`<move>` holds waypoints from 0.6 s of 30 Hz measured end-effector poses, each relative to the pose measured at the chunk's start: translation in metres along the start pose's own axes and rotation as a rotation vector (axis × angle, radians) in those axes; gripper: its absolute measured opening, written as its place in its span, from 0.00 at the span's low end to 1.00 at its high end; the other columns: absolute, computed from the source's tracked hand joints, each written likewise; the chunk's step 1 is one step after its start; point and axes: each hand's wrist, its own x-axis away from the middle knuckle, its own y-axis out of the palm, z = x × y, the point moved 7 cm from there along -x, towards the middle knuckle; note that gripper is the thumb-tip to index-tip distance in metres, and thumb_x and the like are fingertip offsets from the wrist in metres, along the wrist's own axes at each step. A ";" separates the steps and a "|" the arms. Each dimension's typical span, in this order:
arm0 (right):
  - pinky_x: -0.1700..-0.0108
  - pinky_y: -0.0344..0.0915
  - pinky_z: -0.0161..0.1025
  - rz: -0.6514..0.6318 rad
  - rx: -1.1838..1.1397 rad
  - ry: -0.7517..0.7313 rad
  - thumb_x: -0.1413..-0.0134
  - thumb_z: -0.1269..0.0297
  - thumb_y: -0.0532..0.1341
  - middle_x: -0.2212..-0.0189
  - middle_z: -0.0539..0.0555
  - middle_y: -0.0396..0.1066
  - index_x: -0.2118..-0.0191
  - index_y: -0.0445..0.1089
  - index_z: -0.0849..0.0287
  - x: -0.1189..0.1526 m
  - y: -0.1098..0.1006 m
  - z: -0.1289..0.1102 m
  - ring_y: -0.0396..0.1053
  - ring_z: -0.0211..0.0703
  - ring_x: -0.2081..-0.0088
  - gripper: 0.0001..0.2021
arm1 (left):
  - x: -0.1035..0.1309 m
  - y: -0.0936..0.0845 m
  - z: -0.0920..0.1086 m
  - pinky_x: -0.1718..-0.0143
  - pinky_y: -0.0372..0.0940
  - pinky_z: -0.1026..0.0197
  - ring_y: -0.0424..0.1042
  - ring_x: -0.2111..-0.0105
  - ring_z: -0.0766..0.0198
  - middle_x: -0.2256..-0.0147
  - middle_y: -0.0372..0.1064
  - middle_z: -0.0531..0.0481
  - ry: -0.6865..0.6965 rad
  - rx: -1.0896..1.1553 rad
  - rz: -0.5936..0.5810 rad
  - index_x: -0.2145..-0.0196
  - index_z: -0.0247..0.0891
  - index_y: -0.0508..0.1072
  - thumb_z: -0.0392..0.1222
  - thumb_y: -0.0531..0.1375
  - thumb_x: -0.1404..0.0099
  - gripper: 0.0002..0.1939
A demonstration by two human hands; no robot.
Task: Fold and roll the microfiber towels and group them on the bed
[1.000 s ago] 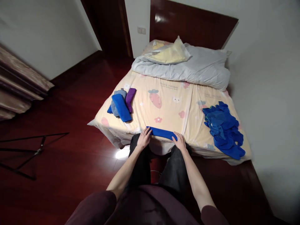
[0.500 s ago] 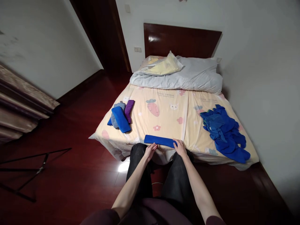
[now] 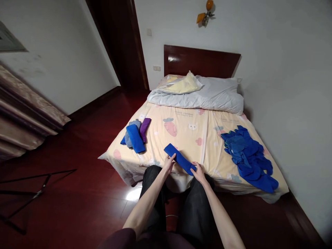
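A blue cloth folded into a long strip (image 3: 181, 159) slants across the near edge of the bed. My left hand (image 3: 169, 163) grips its lower side near the middle, thumb on top. At its right end, my right hand (image 3: 198, 172) is closed on the cloth. To the left lies a small pile of folded cloths, a blue one (image 3: 135, 139) on top of grey ones (image 3: 129, 141), with a purple one (image 3: 145, 129) beside them. On the right side of the bed is a crumpled heap of blue cloths (image 3: 247, 155).
The bed (image 3: 178, 131) has a patterned cream sheet, with a grey quilt (image 3: 197, 97) and a yellow pillow-like piece (image 3: 183, 85) at its head. A black metal stand (image 3: 36, 195) is on the floor at left, near a curtain (image 3: 28, 119). Walls flank both sides.
The folded blue strip has turned from nearly level to a slant, its left end farther away and right end nearer. My left hand has moved onto its middle. The view has tilted up slightly.
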 end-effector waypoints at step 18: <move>0.53 0.79 0.50 -0.174 -0.341 -0.022 0.64 0.56 0.77 0.60 0.55 0.81 0.54 0.76 0.58 -0.153 0.146 -0.230 0.79 0.53 0.60 0.27 | 0.000 -0.020 0.256 0.48 0.75 0.48 0.79 0.53 0.49 0.54 0.79 0.42 0.543 -0.693 -0.373 0.50 0.35 0.76 0.52 0.76 0.47 0.31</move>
